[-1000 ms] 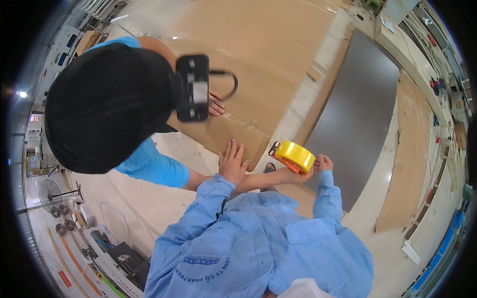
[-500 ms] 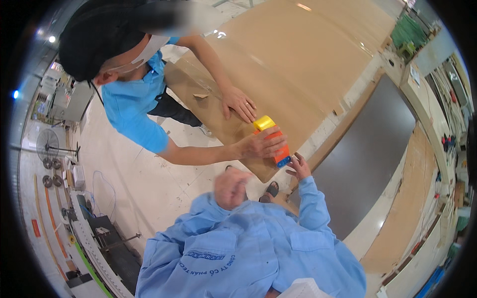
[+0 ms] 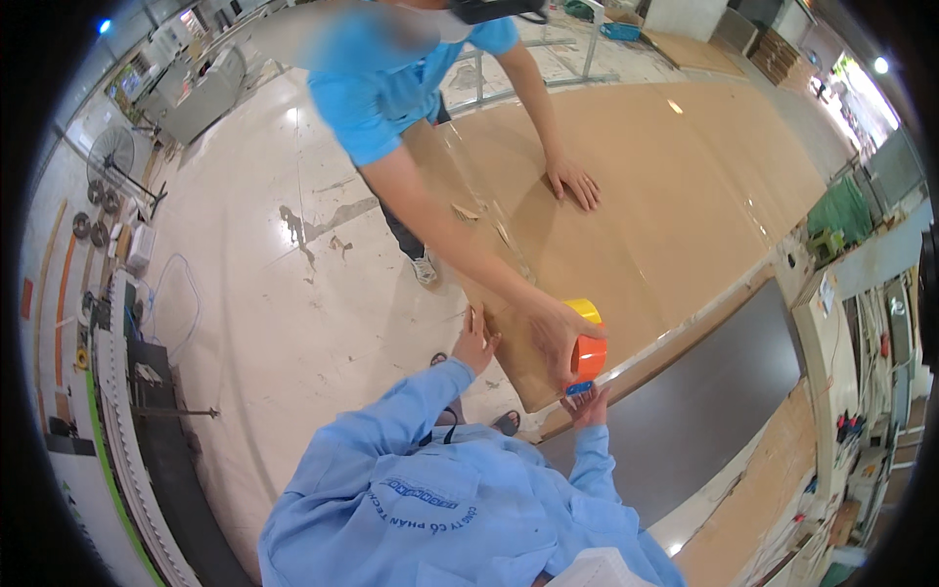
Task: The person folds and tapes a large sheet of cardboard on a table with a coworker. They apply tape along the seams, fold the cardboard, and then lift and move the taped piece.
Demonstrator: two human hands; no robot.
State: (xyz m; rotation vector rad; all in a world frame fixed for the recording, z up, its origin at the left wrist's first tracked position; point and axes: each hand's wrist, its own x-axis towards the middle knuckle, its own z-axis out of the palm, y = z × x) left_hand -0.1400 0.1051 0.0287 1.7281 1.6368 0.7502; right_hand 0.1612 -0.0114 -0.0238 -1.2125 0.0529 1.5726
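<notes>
Left hand [image 3: 476,340] lies spread and flat against the near edge of the brown cardboard sheet [image 3: 675,205], holding nothing. The right hand [image 3: 588,403] reaches up at the sheet's near corner, its fingertips touching the underside of the orange and yellow tape roll [image 3: 588,344]; whether it grips the roll or only steadies it, I cannot tell. A co-worker's hand [image 3: 551,331] wraps over the roll from above at that same corner, and the co-worker's other hand [image 3: 573,182] presses flat on the sheet farther in. The sheet rests on the pale floor [image 3: 293,323], with a dark grey panel [image 3: 704,411] just beside its near right edge.

The step looks like taping at the sheet's near corner, with the roll shared between two people. The next move seems to call for one clear grip on the roll, while the flat left hand keeps the edge from shifting as the tape is pulled taut.
</notes>
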